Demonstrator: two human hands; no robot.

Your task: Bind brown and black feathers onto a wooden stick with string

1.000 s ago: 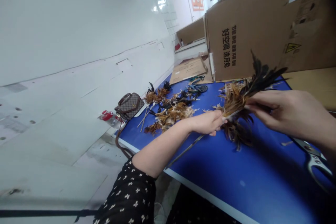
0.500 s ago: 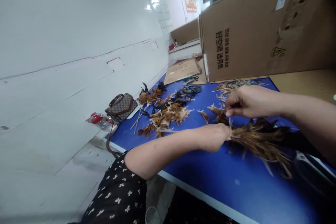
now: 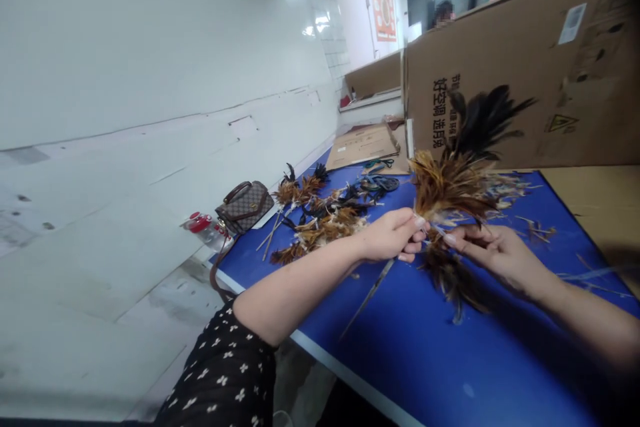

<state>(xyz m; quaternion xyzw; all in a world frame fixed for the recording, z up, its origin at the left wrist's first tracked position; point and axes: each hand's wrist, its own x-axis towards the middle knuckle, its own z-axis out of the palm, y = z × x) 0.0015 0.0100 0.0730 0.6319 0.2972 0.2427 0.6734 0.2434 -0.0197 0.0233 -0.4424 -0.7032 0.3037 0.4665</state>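
Gripping one feather bundle point(image 3: 450, 183) by its base in the left hand point(image 3: 393, 233), narrowed to a closed fist; holding in the same fist one thin stick point(image 3: 367, 300), slanting down toward the near edge of one blue table point(image 3: 425, 360); pinching one pale strip point(image 3: 437, 229) between thumb and fingers of the right hand point(image 3: 495, 253), just beside the left and close under the brown plumes; raised above the table, brown below and black at the top, before one large cardboard box point(image 3: 540, 73); below both hands, one darker tuft point(image 3: 453, 277), hanging or lying, impossible to tell which; farther left on the table, at least two feather heaps point(image 3: 330, 223), too tangled to count singly; poking from the farther heap, two stick ends point(image 3: 270, 237), side by side; next to these, one brown handbag point(image 3: 246, 207) and one red-lidded bottle point(image 3: 205, 223); at the back, at least one flattened carton point(image 3: 363, 145); beyond the right hand, feather scraps point(image 3: 510, 190), uncountable; above the box, one person's head point(image 3: 444, 12), blurred.
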